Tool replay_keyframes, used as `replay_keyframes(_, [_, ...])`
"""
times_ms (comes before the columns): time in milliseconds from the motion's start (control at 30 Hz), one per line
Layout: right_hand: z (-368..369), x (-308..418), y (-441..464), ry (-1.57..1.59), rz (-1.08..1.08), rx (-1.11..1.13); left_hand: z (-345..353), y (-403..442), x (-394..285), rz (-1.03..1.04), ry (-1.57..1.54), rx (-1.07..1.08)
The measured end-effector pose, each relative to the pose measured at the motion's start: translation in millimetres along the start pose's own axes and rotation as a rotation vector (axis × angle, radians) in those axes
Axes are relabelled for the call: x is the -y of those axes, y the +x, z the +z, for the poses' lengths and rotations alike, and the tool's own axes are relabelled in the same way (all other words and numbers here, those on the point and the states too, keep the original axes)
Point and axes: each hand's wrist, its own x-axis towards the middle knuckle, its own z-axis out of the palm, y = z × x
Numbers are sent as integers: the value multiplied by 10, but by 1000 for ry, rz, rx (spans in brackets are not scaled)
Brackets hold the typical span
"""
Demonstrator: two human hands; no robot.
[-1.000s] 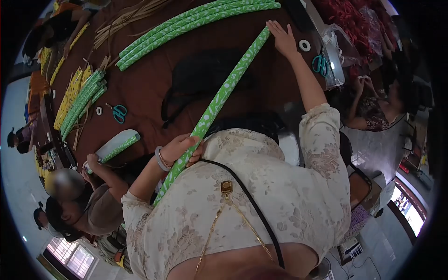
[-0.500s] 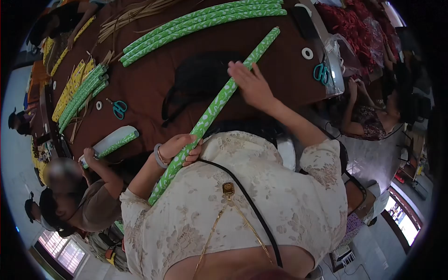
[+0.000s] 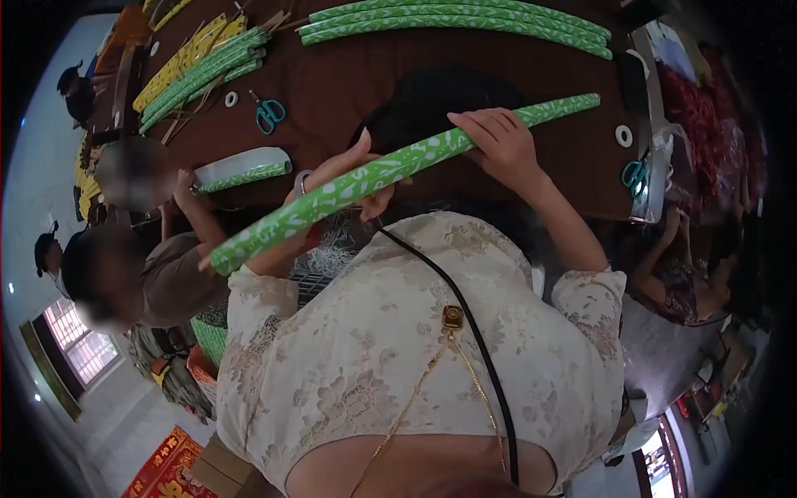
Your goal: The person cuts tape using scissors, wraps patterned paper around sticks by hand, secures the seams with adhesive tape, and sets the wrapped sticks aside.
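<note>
1. Tube [image 3: 432, 152]: green with a white pattern, held aslant in front of the person's chest; one end sits over the left forearm, with a thin brown tip showing, and the other end rises to the right above the table [image 3: 332, 91]
2. Right hand [image 3: 508, 149]: grasping the tube towards its upper end, fingers laid over it and pointing left
3. Left hand [image 3: 353, 158]: behind and under the tube, touching it, thumb raised past the far edge, fingertips showing below the near edge; cannot tell whether it is closed, as the tube hides the palm
4. Bracelet [image 3: 300, 183]: on the left wrist, partly covered by the tube
5. Sheet [image 3: 241, 166]: partly rolled, white and green, left of the left hand; a co-worker's hand [image 3: 184, 179] is at its near end
6. Left scissors [image 3: 270, 114] and left tape [image 3: 231, 99]: side by side on the table, beyond the sheet
7. Right tape [image 3: 623, 136] and right scissors [image 3: 634, 176]: near the table's right edge
8. Green bundle [image 3: 199, 79]: far left, beside yellow pieces [image 3: 184, 62]
9. Far tubes [image 3: 457, 23]: same green pattern, lying together along the far side of the table
</note>
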Motion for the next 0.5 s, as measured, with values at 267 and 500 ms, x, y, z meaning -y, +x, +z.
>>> replay_keyframes(267, [102, 162, 243, 59, 140, 26, 310, 157, 126, 973, 395, -613])
replay_keyframes(500, [105, 312, 449, 166, 52, 191, 216, -11, 231, 824, 659, -862])
